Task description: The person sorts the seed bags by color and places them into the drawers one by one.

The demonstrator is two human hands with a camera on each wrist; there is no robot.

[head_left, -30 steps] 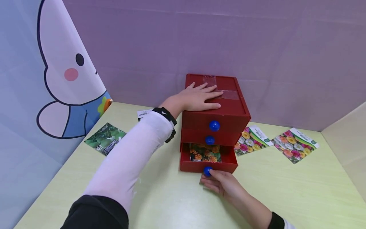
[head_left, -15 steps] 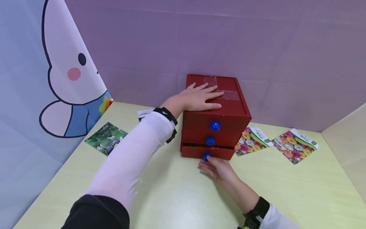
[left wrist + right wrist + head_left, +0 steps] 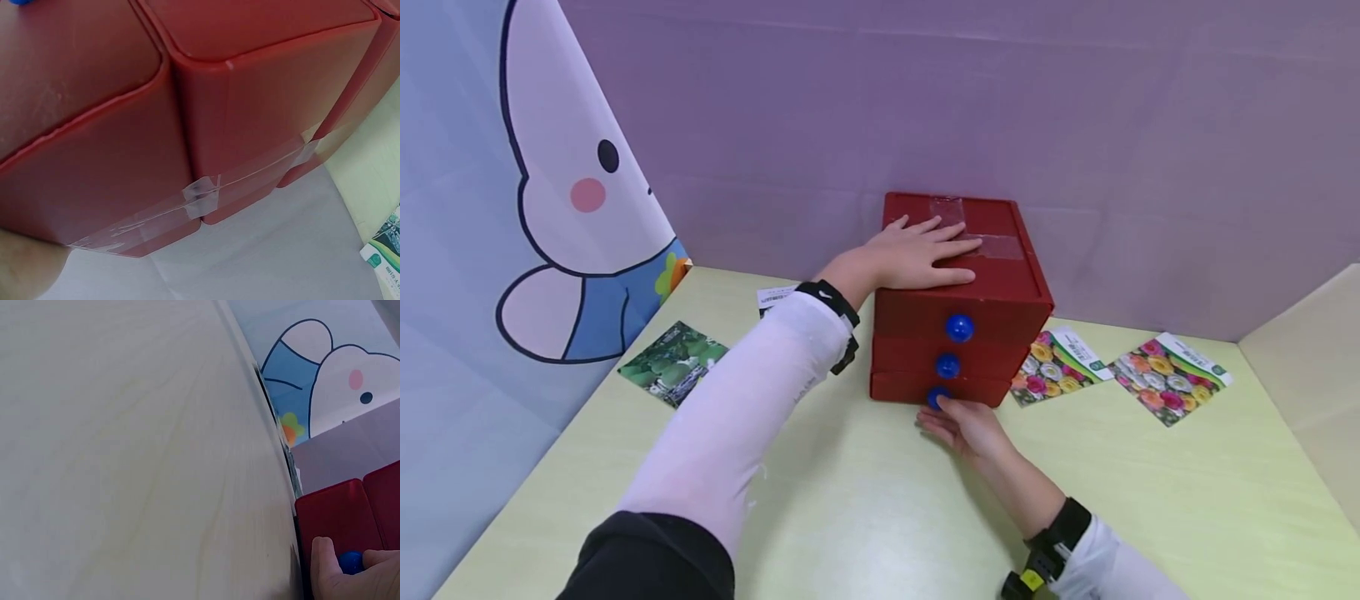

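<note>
The pale green tabletop (image 3: 865, 517) fills the lower view, walled by a purple backdrop (image 3: 1000, 108) behind and a cartoon rabbit panel (image 3: 550, 217) on the left, so open room lies mostly toward the viewer and to the right. Against the back wall stands the red drawer chest (image 3: 1000, 287), three drawers stacked, all flush at the front. The left hand (image 3: 917, 254) lies flat on the chest's lid with fingers straight and spread, holding nothing, probably weighing the light chest down so it cannot slide toward the wall. Clear tape (image 3: 206, 190) runs across the chest's side panels in the left wrist view, seemingly binding its parts together. The right hand (image 3: 962, 425) sits low on the tabletop at the chest's foot, its fingers (image 3: 325, 562) closed around the blue knob (image 3: 351, 562) of the bottom drawer (image 3: 910, 389); gripping the knob gives a straight line for pushing or pulling. Seed packets lie flat: two flower ones (image 3: 1168, 379) just right of the chest, a green one (image 3: 673, 362) near the left edge, leaving bare tabletop before the drawers.
</note>
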